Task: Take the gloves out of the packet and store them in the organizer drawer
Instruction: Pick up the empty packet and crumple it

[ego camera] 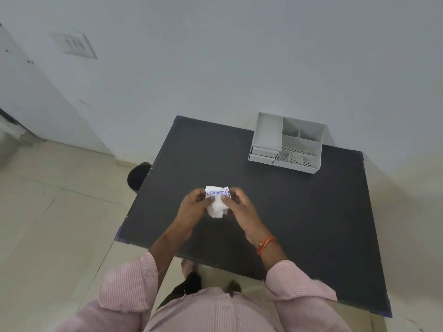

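Observation:
A small white glove packet [217, 200] with blue lettering is held above the dark table [299, 212], gripped from both sides. My left hand [194, 206] pinches its left edge with thumb on top. My right hand [239, 207] pinches the right edge the same way. The packet's lower part is folded or crumpled between the hands. The grey plastic organizer [287, 142] stands at the table's far right against the wall, with several open compartments. Its small drawers [263, 153] sit at the front left, appearing pushed in.
The table's left edge borders a beige tiled floor [48, 224]. A dark round bin [139, 174] stands on the floor beside the table's far left corner. A white wall [239, 56] runs behind the table. An orange thread band circles my right wrist.

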